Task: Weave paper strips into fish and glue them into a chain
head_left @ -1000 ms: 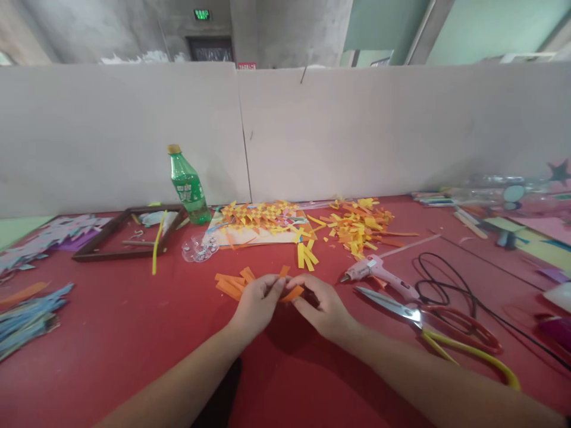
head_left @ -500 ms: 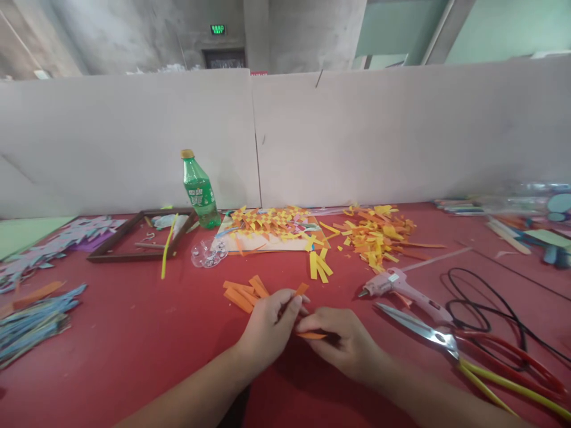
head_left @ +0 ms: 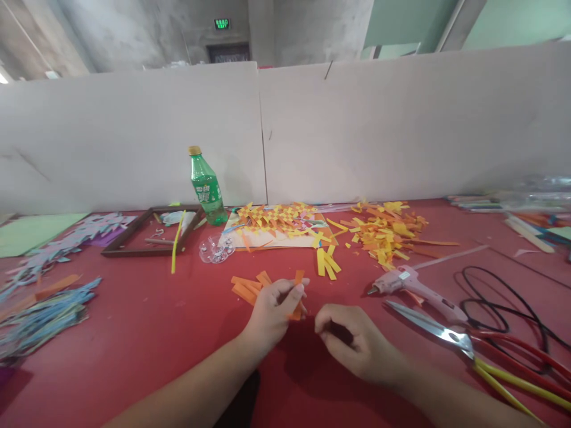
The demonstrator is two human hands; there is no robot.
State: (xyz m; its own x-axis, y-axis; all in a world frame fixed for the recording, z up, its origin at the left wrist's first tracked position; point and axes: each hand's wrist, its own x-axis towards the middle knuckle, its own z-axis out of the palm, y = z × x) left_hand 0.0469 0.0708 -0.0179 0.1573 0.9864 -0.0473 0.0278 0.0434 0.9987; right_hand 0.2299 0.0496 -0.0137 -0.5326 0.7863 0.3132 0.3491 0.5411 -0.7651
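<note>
An orange paper strip (head_left: 294, 311) is pinched in my left hand (head_left: 273, 309), one end showing above the fingertips and another part below them. My right hand (head_left: 354, 342) is a little to the right, off the strip, with thumb and forefinger curved apart and nothing visible between them. Behind my left hand lie loose orange strips (head_left: 244, 289). Farther back, a woven yellow and orange paper piece (head_left: 279, 219) rests on a pale board (head_left: 285, 239). Short yellow strips (head_left: 329, 263) lie in front of the board.
Scissors (head_left: 450, 337), a pink glue gun (head_left: 419, 292) and a black cord lie at the right. A yellow-orange paper pile (head_left: 388, 232) is behind them. At the left are a green bottle (head_left: 207, 187), a brown frame (head_left: 134, 252) and blue strips (head_left: 53, 318).
My right hand has let go of the orange strip and moved away to the right. The strip now stays in my left hand alone. The view has shifted slightly left.
</note>
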